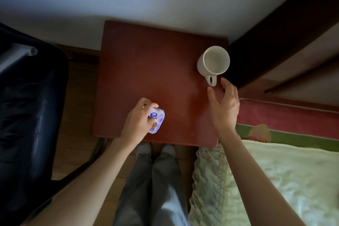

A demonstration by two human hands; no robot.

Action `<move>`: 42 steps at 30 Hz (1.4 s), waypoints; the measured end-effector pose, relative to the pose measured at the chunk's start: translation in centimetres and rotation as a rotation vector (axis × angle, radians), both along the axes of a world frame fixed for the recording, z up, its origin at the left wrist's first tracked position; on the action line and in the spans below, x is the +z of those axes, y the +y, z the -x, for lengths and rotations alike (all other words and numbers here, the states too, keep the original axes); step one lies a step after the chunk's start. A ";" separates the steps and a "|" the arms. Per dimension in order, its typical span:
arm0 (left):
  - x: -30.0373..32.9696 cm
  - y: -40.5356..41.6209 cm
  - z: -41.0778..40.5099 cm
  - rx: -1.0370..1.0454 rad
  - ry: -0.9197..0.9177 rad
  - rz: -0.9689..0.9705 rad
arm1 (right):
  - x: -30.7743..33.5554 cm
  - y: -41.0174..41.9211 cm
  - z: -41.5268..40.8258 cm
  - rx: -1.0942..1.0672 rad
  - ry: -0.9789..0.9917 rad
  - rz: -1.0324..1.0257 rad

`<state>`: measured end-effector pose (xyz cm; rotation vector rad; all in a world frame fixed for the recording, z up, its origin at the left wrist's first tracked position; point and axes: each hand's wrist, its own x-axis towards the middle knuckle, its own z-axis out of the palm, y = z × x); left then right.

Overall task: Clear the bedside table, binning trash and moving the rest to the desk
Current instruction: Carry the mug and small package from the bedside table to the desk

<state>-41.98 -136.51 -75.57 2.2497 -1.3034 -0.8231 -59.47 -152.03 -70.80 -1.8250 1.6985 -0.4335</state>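
- Reddish-brown wooden bedside table (146,64) carries a white ceramic mug (213,62), far right.
- My left hand (136,121) clamps a crumpled blue-white wrapper (156,120) near the front edge.
- My right hand (224,105), fingers spread, hovers beside the mug's handle.

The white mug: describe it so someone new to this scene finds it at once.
Find the red-brown bedside table between the chair and the bed. At its far right corner stands the white mug, empty, its handle toward the open right hand. It is the only crockery; the left hand grips a crumpled wrapper.
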 end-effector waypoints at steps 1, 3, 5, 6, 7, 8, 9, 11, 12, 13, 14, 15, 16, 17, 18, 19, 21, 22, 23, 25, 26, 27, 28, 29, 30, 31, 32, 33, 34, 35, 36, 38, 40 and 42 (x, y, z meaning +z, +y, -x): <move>0.1 -0.2 -0.1 0.031 0.034 0.013 | -0.1 0.0 -0.1 -0.011 -0.008 0.007; 0.1 -0.6 -0.2 0.082 0.112 0.040 | -0.6 0.1 -0.3 -0.036 -0.022 0.026; 0.2 -0.8 -0.3 0.119 0.170 0.058 | -1.1 0.1 -0.6 -0.084 -0.039 0.039; 0.3 -1.0 -0.3 0.131 0.181 0.066 | -1.3 0.0 -0.7 -0.110 -0.047 0.048; 0.5 -1.1 -0.3 0.138 0.184 0.079 | -1.4 -0.1 -0.8 -0.132 -0.057 0.058; 0.7 -1.2 -0.3 0.140 0.183 0.096 | -1.5 -0.2 -1.0 -0.151 -0.067 0.065; 0.9 -1.2 -0.4 0.142 0.181 0.114 | -1.5 -0.4 -1.1 -0.171 -0.076 0.065; 1.4 -1.3 -0.6 0.143 0.182 0.142 | -1.6 -0.6 -1.4 -0.216 -0.099 0.047; 1.6 -1.3 -0.7 0.142 0.183 0.154 | -1.6 -0.7 -1.5 -0.238 -0.116 0.040; 1.9 -1.3 -0.7 0.137 0.183 0.167 | -1.6 -0.8 -1.5 -0.259 -0.129 0.035; 2.1 -1.4 -0.8 0.129 0.179 0.181 | -1.7 -1.0 -1.7 -0.278 -0.134 0.028; 2.3 -1.4 -0.9 0.122 0.171 0.197 | -1.8 -1.1 -1.8 -0.296 -0.130 0.018; 2.5 -1.5 -0.9 0.116 0.163 0.215 | -1.8 -1.2 -2.0 -0.313 -0.120 0.005; 2.7 -1.5 -0.9 0.113 0.158 0.230 | -2.0 -1.4 -2.2 -0.327 -0.114 -0.010; 2.8 -1.5 -0.9 0.112 0.157 0.240 | -2.2 -1.5 -2.4 -0.339 -0.126 -0.028; 3.0 -1.5 -0.8 0.111 0.154 0.246 | -2.5 -1.7 -2.6 -0.352 -0.163 -0.045; 3.2 -1.5 -0.7 0.107 0.143 0.255 | -2.9 -1.9 -2.9 -0.382 -0.238 -0.058; 3.3 -1.4 -0.7 0.105 0.137 0.258 | -3.2 -2.0 -2.9 -0.392 -0.243 -0.046; 3.4 -1.3 -0.7 0.101 0.130 0.263 | -3.4 -1.9 -2.9 -0.398 -0.234 -0.021; 3.8 -1.2 -0.7 0.087 0.117 0.276 | -3.5 -1.9 -2.6 -0.410 -0.215 0.045; 3.9 -1.2 -0.6 0.084 0.111 0.282 | -3.4 -1.9 -2.4 -0.413 -0.213 0.072; 4.1 -1.1 -0.7 0.085 0.107 0.287 | -3.3 -1.8 -2.2 -0.407 -0.209 0.095; 4.3 -1.1 -0.7 0.089 0.108 0.291 | -3.1 -1.8 -1.9 -0.389 -0.198 0.116; 4.5 -1.0 -0.7 0.097 0.113 0.296 | -2.9 -1.7 -1.6 -0.360 -0.184 0.133; 4.8 -0.9 -0.8 0.105 0.121 0.301 | -2.6 -1.5 -1.2 -0.326 -0.169 0.152; 5.1 -0.9 -0.8 0.112 0.128 0.309 | -2.2 -1.2 -0.8 -0.290 -0.154 0.173; 5.5 -0.8 -0.9 0.118 0.135 0.317 | -1.7 -0.9 -0.5 -0.251 -0.137 0.197; 6.0 -0.8 -1.0 0.127 0.142 0.327 | -1.0 -0.5 0.0 -0.209 -0.120 0.226; 6.6 -0.8 -1.1 0.139 0.147 0.337 | -0.1 -0.1 0.5 -0.159 -0.103 0.261; 7.2 -0.8 -1.2 0.152 0.151 0.345 | 0.8 0.3 1.0 -0.100 -0.094 0.300; 7.8 -0.7 -1.4 0.163 0.151 0.350 | 1.7 0.9 1.4 -0.037 -0.092 0.336; 9.5 -0.2 -1.8 0.183 0.145 0.361 | 4.1 2.3 2.2 0.069 -0.103 0.387; 11.8 0.4 -2.3 0.216 0.156 0.369 | 6.9 3.9 2.4 0.103 -0.139 0.370; 14.6 1.2 -2.9 0.253 0.177 0.386 | 10.1 5.3 2.3 0.118 -0.177 0.309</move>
